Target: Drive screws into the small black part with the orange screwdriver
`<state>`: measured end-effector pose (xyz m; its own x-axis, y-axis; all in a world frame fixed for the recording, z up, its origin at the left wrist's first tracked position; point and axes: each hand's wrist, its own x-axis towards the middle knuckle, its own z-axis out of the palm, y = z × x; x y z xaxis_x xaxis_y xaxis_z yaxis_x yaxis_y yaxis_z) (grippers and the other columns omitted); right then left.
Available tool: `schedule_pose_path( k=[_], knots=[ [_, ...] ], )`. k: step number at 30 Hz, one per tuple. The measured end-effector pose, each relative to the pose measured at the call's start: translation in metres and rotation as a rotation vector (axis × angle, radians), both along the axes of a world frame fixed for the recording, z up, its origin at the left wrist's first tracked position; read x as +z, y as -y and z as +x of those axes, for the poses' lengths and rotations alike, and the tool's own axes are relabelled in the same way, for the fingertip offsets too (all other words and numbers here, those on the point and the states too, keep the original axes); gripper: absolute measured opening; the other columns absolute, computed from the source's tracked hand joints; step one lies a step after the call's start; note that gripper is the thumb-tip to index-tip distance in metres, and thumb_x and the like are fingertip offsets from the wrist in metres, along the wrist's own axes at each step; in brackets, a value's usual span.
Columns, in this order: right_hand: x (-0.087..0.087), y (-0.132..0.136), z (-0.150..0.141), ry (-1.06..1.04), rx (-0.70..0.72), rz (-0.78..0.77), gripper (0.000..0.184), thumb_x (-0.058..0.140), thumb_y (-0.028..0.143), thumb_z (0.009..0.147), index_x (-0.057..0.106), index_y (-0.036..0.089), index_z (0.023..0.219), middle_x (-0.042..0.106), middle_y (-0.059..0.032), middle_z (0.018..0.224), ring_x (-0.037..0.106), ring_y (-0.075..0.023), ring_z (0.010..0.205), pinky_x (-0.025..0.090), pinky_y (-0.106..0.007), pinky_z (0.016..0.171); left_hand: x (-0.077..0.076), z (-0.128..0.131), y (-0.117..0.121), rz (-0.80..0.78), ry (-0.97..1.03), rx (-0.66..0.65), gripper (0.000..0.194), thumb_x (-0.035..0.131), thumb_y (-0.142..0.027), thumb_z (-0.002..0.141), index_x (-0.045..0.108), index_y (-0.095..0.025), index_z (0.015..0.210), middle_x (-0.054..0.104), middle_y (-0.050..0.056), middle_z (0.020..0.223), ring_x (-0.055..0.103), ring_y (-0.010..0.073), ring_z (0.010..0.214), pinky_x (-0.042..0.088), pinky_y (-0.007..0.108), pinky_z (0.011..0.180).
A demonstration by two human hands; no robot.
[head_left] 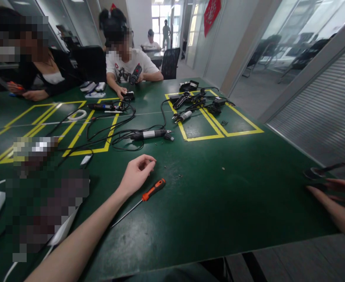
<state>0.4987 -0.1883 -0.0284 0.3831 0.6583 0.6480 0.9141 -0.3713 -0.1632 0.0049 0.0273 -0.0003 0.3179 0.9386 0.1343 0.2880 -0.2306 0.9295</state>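
My left hand (138, 172) is just above the green table, its fingers curled and the thumb pressed to the fingertips. Whatever it may pinch is too small to make out. Beside it lies a screwdriver (154, 190) with an orange and black handle, its shaft pointing back under my forearm. A few tiny screws (180, 176) are scattered to the right of this hand. At the right edge, my right hand (337, 199) has its thumb and fingers around a dark object I cannot make out. Just beyond it is a dark tool with a round end (313, 173).
An electric screwdriver (149, 134) with coiled cable lies ahead. More corded tools (187, 103) sit among yellow tape outlines (204, 138). Across the table a person (131, 62) holds a power drill (135, 74); another person (37, 78) sits to the left. White power strips (65, 227) are left of my forearm.
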Motion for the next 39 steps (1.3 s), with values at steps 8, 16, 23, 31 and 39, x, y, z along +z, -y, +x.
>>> schedule_pose_path(
  k=[8,16,23,31,39],
  knots=[
    [0.039,-0.076,-0.103,0.300,0.442,0.079,0.030,0.057,0.045,0.100,0.070,0.019,0.094,0.073,-0.0134,0.088,0.070,-0.0299,0.080,0.055,-0.040,0.067,-0.001,0.000,-0.001,0.009,-0.009,-0.011,0.023,0.063,-0.037,0.085,0.071,-0.016,0.089,0.061,-0.001,0.064,0.055,0.0134,0.058,0.044,0.025,0.057],
    [0.035,-0.176,-0.262,0.076,1.376,-0.384,0.029,0.061,0.023,0.097,0.067,0.015,0.124,0.069,-0.0181,0.126,0.066,-0.0296,0.112,0.060,-0.046,0.092,-0.003,-0.002,-0.003,0.026,-0.021,-0.020,0.024,0.063,-0.039,0.086,0.071,-0.017,0.090,0.060,-0.002,0.065,0.054,0.0132,0.058,0.044,0.025,0.057],
    [0.033,-0.194,-0.256,0.114,1.461,-0.428,0.014,0.059,0.015,0.097,0.070,0.014,0.104,0.072,-0.0130,0.103,0.065,-0.0257,0.095,0.060,-0.040,0.084,-0.003,-0.001,-0.002,0.012,-0.041,-0.024,0.025,0.063,-0.040,0.086,0.072,-0.016,0.091,0.060,-0.001,0.066,0.054,0.0141,0.059,0.044,0.026,0.059],
    [0.034,-0.153,-0.193,0.112,1.351,-0.392,0.027,0.046,0.020,0.108,0.072,0.017,0.105,0.073,-0.0118,0.100,0.069,-0.0224,0.092,0.062,-0.037,0.079,0.001,0.000,-0.001,0.002,-0.036,-0.030,0.026,0.064,-0.040,0.085,0.072,-0.016,0.089,0.060,-0.001,0.065,0.053,0.0137,0.058,0.043,0.026,0.058],
    [0.033,-0.130,-0.102,0.009,1.018,-0.385,0.031,0.046,0.029,0.105,0.076,0.022,0.100,0.076,-0.0120,0.099,0.074,-0.0270,0.089,0.066,-0.044,0.078,0.000,-0.002,-0.002,0.001,-0.024,-0.018,0.025,0.065,-0.040,0.084,0.073,-0.016,0.087,0.062,-0.001,0.064,0.055,0.0135,0.057,0.044,0.025,0.057]
  ],
)
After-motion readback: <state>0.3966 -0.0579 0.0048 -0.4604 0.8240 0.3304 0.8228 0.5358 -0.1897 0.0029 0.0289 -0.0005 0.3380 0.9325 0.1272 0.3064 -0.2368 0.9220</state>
